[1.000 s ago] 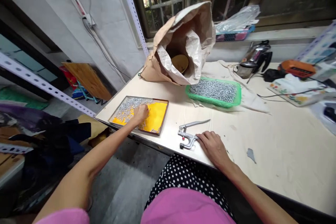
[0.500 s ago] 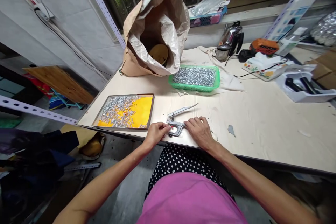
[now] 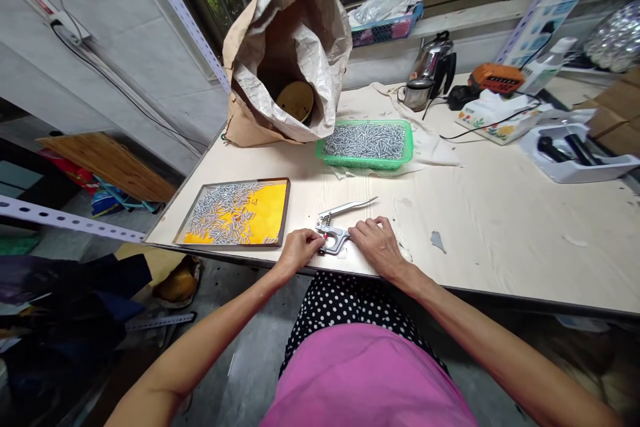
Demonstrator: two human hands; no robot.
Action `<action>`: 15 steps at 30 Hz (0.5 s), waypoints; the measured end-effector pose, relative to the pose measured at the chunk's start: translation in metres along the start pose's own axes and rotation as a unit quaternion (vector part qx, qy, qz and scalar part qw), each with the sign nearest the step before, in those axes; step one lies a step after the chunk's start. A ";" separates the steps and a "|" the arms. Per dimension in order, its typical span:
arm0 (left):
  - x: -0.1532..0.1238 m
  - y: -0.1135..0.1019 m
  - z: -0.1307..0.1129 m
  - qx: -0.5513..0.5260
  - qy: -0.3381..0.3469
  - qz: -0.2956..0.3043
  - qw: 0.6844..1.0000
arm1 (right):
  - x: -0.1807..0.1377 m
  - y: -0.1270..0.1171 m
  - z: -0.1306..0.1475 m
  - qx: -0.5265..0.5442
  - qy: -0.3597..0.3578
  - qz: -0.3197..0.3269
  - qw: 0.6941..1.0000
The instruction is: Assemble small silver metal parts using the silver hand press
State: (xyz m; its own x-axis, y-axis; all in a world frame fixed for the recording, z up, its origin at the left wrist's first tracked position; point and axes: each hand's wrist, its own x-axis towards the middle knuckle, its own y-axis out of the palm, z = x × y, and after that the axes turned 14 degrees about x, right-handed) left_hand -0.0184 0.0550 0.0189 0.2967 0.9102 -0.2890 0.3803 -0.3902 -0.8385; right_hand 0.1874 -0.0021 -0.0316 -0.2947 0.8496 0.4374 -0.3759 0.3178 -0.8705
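Observation:
A metal hand press tool (image 3: 336,227) lies near the table's front edge, its upper handle raised toward the right. My left hand (image 3: 299,250) is closed in a pinch at the tool's jaw; what it pinches is too small to make out. My right hand (image 3: 375,245) rests curled on the tool's lower handle, holding it down on the table. To the left lies a yellow tray (image 3: 273,213) with several small metal pins. A green basket (image 3: 368,142) full of the same pins stands farther back.
A brown paper sack (image 3: 295,47) with a yellow bowl inside stands at the back left. A kettle (image 3: 429,73), cables, an orange device (image 3: 495,77) and a white tray (image 3: 575,153) crowd the back right. A wooden table (image 3: 500,227) carries it all.
My left hand left the yellow tray and came to the tool's jaw. My right hand stayed on the tool's handle. The view swung right and drew nearer.

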 end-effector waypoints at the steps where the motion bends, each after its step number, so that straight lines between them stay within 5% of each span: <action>1: 0.001 -0.001 0.000 0.009 0.000 0.004 1.000 | 0.000 0.000 0.000 0.001 0.000 0.000 1.000; 4: 0.007 -0.003 0.001 0.014 -0.008 0.042 0.999 | 0.001 0.000 0.000 0.007 0.001 0.003 1.000; 10: 0.025 -0.009 0.008 -0.086 -0.050 0.229 0.968 | 0.002 0.000 -0.001 0.019 0.010 0.016 1.000; 15: 0.027 -0.016 0.007 -0.101 -0.039 0.279 0.954 | 0.003 -0.002 0.000 0.032 0.035 0.057 0.997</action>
State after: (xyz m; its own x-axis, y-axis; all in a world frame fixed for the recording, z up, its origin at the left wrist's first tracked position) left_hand -0.0225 0.0873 0.0212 0.4385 0.5580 -0.7045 0.3463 -0.8283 -0.4404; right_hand 0.1870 -0.0002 -0.0288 -0.2782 0.9063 0.3180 -0.4000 0.1917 -0.8962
